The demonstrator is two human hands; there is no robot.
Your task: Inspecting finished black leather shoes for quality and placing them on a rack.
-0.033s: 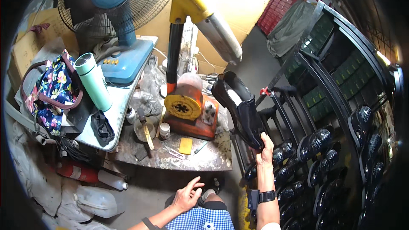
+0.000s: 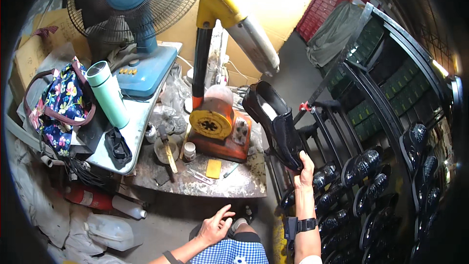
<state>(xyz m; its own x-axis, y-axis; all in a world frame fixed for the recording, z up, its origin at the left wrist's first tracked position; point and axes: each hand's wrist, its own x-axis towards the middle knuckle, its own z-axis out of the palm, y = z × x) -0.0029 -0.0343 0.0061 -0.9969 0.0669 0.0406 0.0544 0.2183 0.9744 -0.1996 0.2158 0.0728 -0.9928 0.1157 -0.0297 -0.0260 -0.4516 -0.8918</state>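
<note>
My right hand (image 2: 304,172) grips a black leather shoe (image 2: 284,134) by its toe end. The heel points away from me, and the pale insole shows through the opening. Over my lap, in front of the blue checked apron (image 2: 224,253), my left hand (image 2: 215,227) holds nothing, its fingers loosely apart. An orange and yellow machine (image 2: 224,134) with an angled pipe stands on the worn bench (image 2: 181,184), just left of the shoe. Near the bench's front lie a yellow pad (image 2: 213,168), a small white jar (image 2: 189,150) and a wooden-handled brush in a pot (image 2: 169,155).
To the right, a black rack (image 2: 337,122) carries several glossy black shoes (image 2: 361,166). On the left, a side table (image 2: 105,154) bears a mint flask (image 2: 108,95) and a blue fan (image 2: 146,68), beside a floral bag (image 2: 63,107). Plastic bottles (image 2: 110,230) lie on the floor.
</note>
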